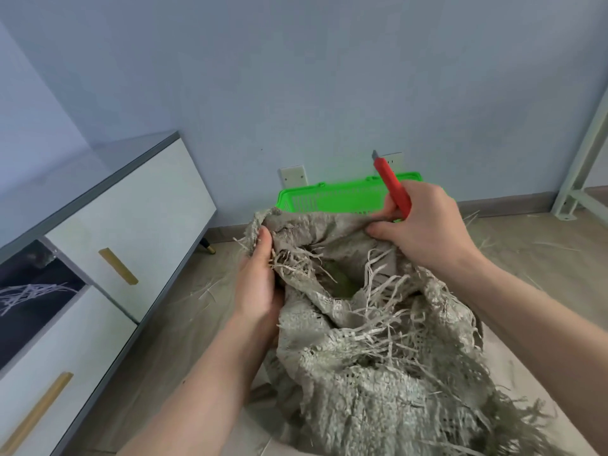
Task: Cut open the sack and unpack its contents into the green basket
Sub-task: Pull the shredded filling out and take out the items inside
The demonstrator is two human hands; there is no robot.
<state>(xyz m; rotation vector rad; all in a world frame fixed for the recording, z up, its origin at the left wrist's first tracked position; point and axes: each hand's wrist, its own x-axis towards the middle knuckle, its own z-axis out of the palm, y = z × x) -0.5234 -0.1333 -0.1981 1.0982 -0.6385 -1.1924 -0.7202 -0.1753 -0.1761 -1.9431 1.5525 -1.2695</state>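
Head view: sack (378,340), cut and frayed, fills lower centre. Left hand (260,281) grips left rim; right hand (424,225) holds red cutter (393,185), thumb pressing far rim. Green basket (329,197) behind, centre. Cutting apparently done; next, set cutter aside, reach inside.

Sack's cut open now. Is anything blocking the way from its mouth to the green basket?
Nothing visible stands between them. The green basket sits right behind the sack, against the wall. Only the right hand, holding the red cutter and the sack's far edge, overlaps the basket's rim.
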